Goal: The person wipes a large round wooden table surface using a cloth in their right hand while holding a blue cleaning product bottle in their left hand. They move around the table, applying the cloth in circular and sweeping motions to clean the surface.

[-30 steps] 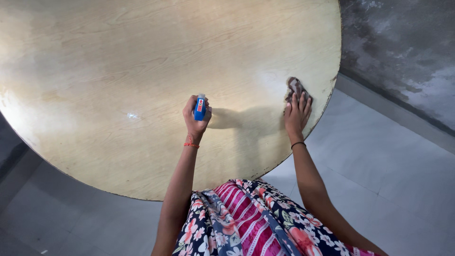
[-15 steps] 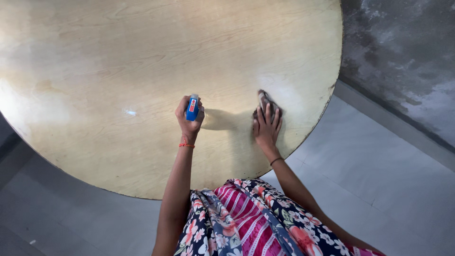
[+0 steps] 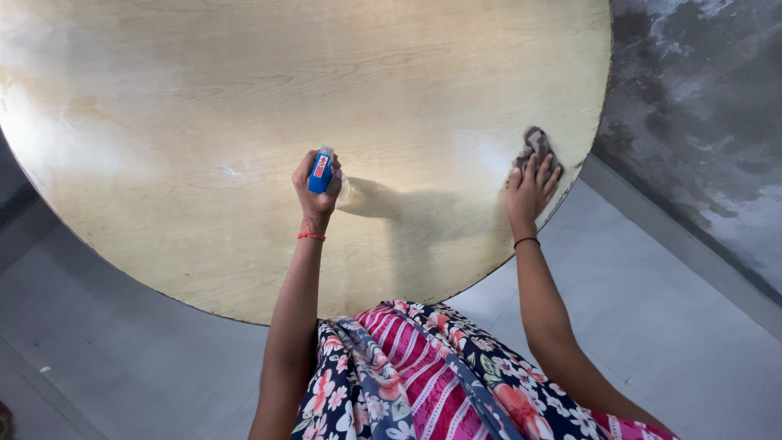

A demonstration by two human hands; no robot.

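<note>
Two hands, right hand [image 3: 531,191] pressing cloth [image 3: 535,145] near table edge [image 3: 588,138]

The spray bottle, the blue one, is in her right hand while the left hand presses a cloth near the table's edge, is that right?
Not quite. The head view shows the blue spray bottle in the left hand, and it is the right hand that presses the cloth flat near the edge of the round wooden table.
</note>
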